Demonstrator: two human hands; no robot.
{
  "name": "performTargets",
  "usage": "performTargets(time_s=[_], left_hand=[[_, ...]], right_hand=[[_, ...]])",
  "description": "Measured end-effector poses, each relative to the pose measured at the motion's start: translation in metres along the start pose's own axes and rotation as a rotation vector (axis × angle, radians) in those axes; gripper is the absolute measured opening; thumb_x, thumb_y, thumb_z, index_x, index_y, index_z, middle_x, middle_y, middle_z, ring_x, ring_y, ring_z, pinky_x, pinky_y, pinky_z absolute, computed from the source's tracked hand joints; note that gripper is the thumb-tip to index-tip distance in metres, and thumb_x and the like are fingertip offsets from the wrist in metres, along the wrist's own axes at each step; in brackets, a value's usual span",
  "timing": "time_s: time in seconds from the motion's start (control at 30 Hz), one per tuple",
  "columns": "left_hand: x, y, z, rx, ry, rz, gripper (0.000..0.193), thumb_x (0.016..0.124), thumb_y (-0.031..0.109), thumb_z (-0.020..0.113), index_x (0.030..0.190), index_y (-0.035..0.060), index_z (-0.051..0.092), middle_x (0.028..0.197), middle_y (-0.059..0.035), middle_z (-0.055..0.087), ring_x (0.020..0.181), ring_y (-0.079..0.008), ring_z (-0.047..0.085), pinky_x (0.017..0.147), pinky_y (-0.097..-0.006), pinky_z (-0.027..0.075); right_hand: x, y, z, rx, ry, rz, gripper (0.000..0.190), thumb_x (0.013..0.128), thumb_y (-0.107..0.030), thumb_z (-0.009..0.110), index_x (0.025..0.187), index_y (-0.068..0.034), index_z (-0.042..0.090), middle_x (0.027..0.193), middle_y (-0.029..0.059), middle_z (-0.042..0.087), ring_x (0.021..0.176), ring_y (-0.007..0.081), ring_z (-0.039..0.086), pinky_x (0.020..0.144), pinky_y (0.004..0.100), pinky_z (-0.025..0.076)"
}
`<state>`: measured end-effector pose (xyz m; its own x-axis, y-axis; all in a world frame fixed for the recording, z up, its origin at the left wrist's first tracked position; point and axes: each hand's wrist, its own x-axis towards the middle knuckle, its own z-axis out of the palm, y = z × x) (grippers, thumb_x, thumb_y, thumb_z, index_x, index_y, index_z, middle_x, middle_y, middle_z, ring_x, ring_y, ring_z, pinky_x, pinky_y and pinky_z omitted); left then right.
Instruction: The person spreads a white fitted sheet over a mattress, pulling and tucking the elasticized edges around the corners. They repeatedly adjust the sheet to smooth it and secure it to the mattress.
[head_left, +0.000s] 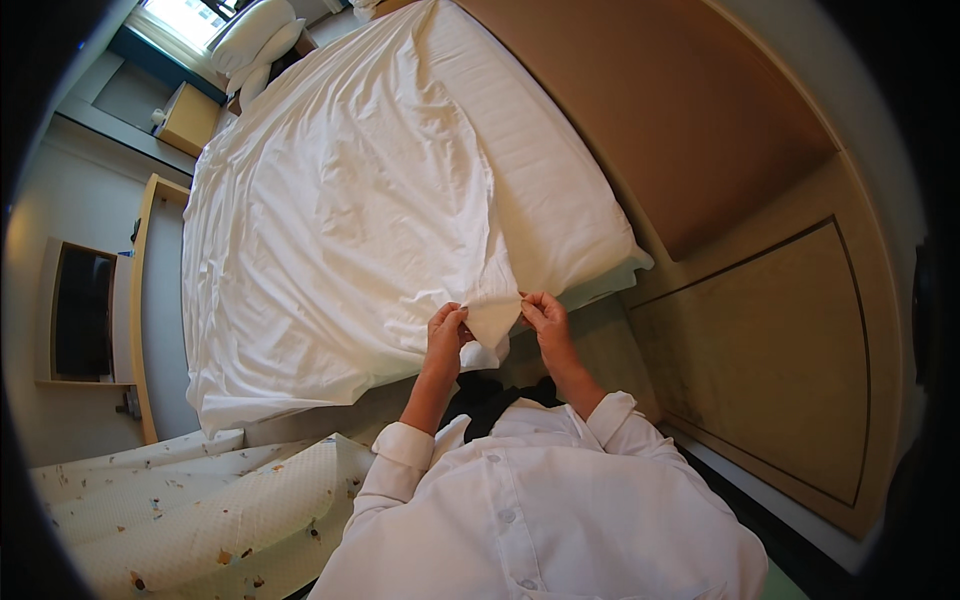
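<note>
A wrinkled white bed cover (337, 202) lies over most of the bed, one long edge slanting across it. Pinched in my left hand (448, 330) is the near end of this cover, at the side of the bed. My right hand (545, 319) grips the same cloth a short way to the right, and the corner hangs as a point between both hands. To the right of the cover's edge, the smooth white fitted sheet (517, 150) on the mattress shows.
A brown headboard panel (675, 112) runs along the right. Patterned bedding (225, 517) lies at the lower left. White pillows (259, 41) are piled beyond the bed, near a window. A television (84, 311) hangs on the left wall, beside a wood-framed desk (142, 300).
</note>
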<state>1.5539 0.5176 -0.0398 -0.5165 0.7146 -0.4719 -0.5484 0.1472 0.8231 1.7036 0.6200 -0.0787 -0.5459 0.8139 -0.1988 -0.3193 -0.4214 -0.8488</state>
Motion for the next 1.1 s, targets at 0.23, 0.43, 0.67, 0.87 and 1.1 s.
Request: performTargets(time_s=[0.23, 0.43, 0.67, 0.87, 1.1], left_hand=[[-0.014, 0.007, 0.025, 0.666, 0.097, 0.453, 0.033, 0.080, 0.005, 0.063, 0.109, 0.0080, 0.046, 0.090, -0.0065, 0.052, 0.068, -0.0168, 0.056, 0.059, -0.0295, 0.047], [-0.002, 0.022, 0.036, 1.020, 0.096, 0.620, 0.016, 0.081, 0.007, 0.062, 0.096, 0.0019, 0.058, 0.084, -0.0123, 0.056, 0.070, -0.0294, 0.057, 0.065, -0.0362, 0.047], [0.008, 0.012, 0.031, 0.606, -0.045, 0.408, 0.011, 0.084, 0.008, 0.059, 0.080, -0.0020, 0.058, 0.067, -0.0008, 0.056, 0.062, -0.0069, 0.049, 0.057, -0.0260, 0.041], [0.012, 0.011, 0.034, 0.572, -0.035, 0.388, 0.008, 0.085, 0.007, 0.057, 0.083, 0.0002, 0.061, 0.071, 0.0043, 0.056, 0.068, -0.0044, 0.049, 0.064, -0.0216, 0.041], [0.014, 0.015, 0.030, 0.547, -0.107, 0.266, 0.009, 0.084, 0.007, 0.057, 0.085, 0.0004, 0.063, 0.074, 0.0032, 0.058, 0.069, -0.0041, 0.049, 0.064, -0.0211, 0.040]], right_hand=[[-0.007, -0.012, -0.001, -0.090, -0.081, -0.020, 0.005, 0.092, -0.008, 0.054, 0.090, -0.004, 0.055, 0.076, -0.0034, 0.052, 0.067, 0.0030, 0.043, 0.064, 0.0183, 0.038], [-0.011, -0.019, 0.001, -0.181, -0.123, -0.098, 0.005, 0.092, -0.006, 0.054, 0.089, -0.002, 0.052, 0.080, -0.0027, 0.052, 0.071, 0.0019, 0.041, 0.064, 0.0189, 0.037], [-0.014, -0.052, 0.020, -0.752, 0.052, -0.508, 0.009, 0.083, -0.004, 0.061, 0.091, -0.004, 0.056, 0.087, 0.0099, 0.059, 0.075, 0.0241, 0.057, 0.065, 0.0328, 0.047], [-0.020, -0.065, 0.038, -0.982, -0.068, -0.822, 0.009, 0.081, -0.008, 0.063, 0.090, -0.005, 0.062, 0.084, 0.0089, 0.059, 0.079, 0.0282, 0.058, 0.066, 0.0382, 0.049], [-0.003, -0.049, 0.031, -1.104, 0.010, -0.768, 0.015, 0.078, -0.011, 0.067, 0.092, -0.007, 0.065, 0.079, 0.0073, 0.060, 0.075, 0.0276, 0.058, 0.064, 0.0384, 0.048]])
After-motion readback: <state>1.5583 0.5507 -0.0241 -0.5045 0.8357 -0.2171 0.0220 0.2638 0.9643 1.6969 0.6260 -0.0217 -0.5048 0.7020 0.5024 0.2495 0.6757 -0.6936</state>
